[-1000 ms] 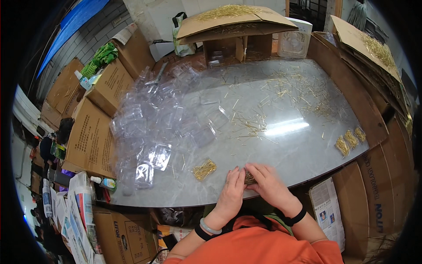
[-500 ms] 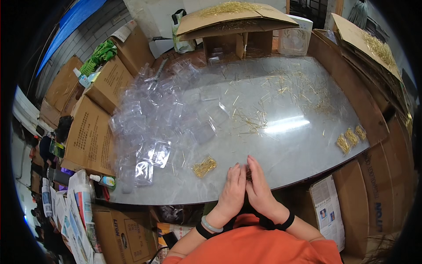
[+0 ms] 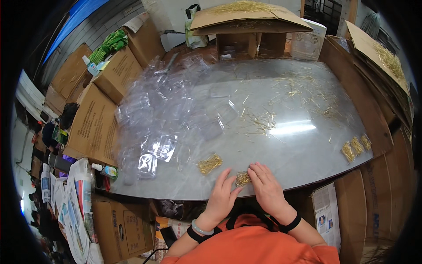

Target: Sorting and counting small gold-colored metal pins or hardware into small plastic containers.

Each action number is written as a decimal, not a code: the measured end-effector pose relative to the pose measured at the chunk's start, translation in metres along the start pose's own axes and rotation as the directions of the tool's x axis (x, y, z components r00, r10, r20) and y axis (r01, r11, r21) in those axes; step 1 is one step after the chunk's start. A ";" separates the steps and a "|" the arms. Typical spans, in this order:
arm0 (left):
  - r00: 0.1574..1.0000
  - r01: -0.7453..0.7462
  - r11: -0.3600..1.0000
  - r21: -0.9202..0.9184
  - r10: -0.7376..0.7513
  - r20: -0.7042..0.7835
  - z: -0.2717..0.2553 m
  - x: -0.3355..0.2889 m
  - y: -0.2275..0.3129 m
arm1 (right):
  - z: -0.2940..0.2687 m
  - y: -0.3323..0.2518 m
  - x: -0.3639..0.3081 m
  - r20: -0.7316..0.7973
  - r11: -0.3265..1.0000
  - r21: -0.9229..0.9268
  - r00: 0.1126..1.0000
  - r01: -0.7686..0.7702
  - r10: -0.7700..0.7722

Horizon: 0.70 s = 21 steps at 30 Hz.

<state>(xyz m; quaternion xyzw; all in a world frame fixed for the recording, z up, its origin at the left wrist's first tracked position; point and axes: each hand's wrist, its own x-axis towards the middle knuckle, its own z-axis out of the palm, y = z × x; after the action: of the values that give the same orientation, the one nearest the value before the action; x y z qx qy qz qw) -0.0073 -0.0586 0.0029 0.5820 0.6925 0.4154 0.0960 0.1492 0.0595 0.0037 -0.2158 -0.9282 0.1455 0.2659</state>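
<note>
A small bundle of gold-coloured metal pins (image 3: 242, 178) lies at the table's near edge between my hands. My left hand (image 3: 222, 198) is on its left, fingers apart, thumb tip close to the bundle's lower side. My right hand (image 3: 266, 185) lies flat with its fingers stretched out, its fingertips against the bundle's right side. Neither hand is wrapped round it. A second gold pin bundle (image 3: 210, 164) rests just beyond my left hand. Loose gold pins (image 3: 262, 122) are scattered farther off on the grey tabletop (image 3: 281, 152).
Clear plastic packs (image 3: 162, 114) cover the table's left side. Several gold pin bundles (image 3: 356, 148) sit at the right edge. Cardboard boxes (image 3: 93, 127) stand along the left; a cardboard shelf (image 3: 250, 20) and a white fan (image 3: 307, 40) stand at the back. A cardboard wall (image 3: 356, 88) borders the right.
My hands were pressed together around the bundle, mostly hiding it. They have parted, and the bundle now shows between them on the table. The whole view has shifted slightly.
</note>
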 end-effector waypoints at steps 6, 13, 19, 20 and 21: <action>0.986 -0.149 0.955 0.257 0.164 -0.038 0.001 -0.020 -0.003 | -0.004 -0.008 0.001 0.029 1.000 -0.011 1.000 -0.010 0.010; 0.978 -0.207 0.920 0.334 0.194 0.073 0.002 -0.019 0.003 | -0.001 -0.009 0.001 0.064 0.997 -0.071 0.998 -0.013 0.017; 0.994 -0.109 0.967 0.229 0.112 0.001 -0.003 -0.029 0.003 | -0.003 -0.008 0.002 0.068 0.997 -0.078 0.998 0.003 0.002; 0.993 -0.115 0.957 0.268 0.112 0.024 -0.002 -0.028 0.007 | -0.003 -0.007 0.002 0.067 0.997 -0.076 0.998 0.003 0.002; 0.992 -0.123 0.944 0.307 0.114 0.046 -0.001 -0.025 0.011 | -0.003 -0.008 0.002 0.064 0.997 -0.078 0.998 0.008 -0.003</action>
<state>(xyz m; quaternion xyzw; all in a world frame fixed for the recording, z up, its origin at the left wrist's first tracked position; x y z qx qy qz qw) 0.0077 -0.0813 0.0022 0.6360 0.7114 0.2987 -0.0119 0.1467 0.0545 0.0097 -0.2189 -0.9418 0.1152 0.2278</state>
